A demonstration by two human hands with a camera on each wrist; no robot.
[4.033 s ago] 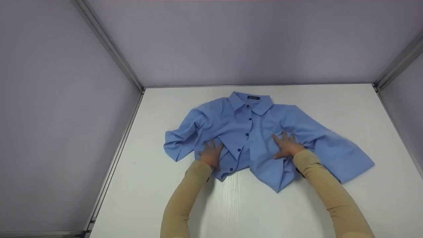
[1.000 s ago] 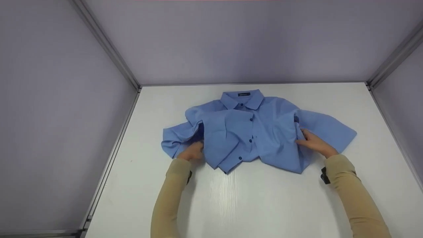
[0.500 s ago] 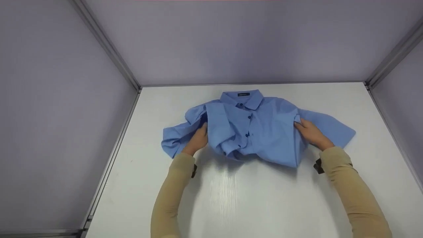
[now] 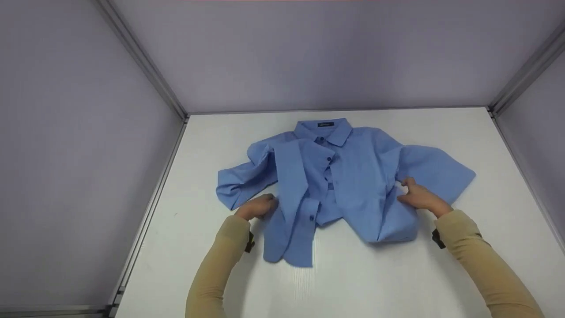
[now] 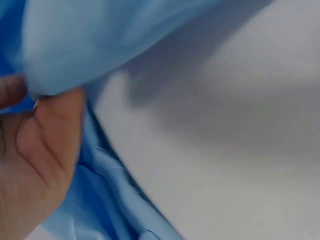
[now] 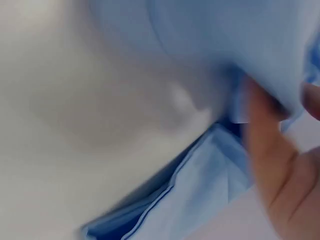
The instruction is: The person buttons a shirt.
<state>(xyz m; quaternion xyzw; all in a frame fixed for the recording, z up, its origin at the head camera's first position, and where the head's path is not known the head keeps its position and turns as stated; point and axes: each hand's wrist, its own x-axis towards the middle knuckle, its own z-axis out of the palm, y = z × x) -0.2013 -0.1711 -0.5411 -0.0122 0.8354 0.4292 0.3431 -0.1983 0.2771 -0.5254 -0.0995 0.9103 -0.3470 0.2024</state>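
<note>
my left fingers (image 4: pixel 269 199) and right fingers (image 4: pixel 409 182) are pinching opposite sides of the blue shirt (image 4: pixel 359 176); it's lying between them, collar (image 4: pixel 342 134) beyond.

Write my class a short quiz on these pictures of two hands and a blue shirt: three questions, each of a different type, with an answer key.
1. Fill in the blank: The label inside the collar of the shirt is coloured ____.

2. Multiple choice: Where are the left hand and the right hand?
A. Both on the collar
B. One at each side of the shirt
C. Both on the label

3. True or false: The collar is the part of the shirt closest to the person.

Key
1. Black.
2. B.
3. False; it lies at the far end, beyond both hands.
</note>
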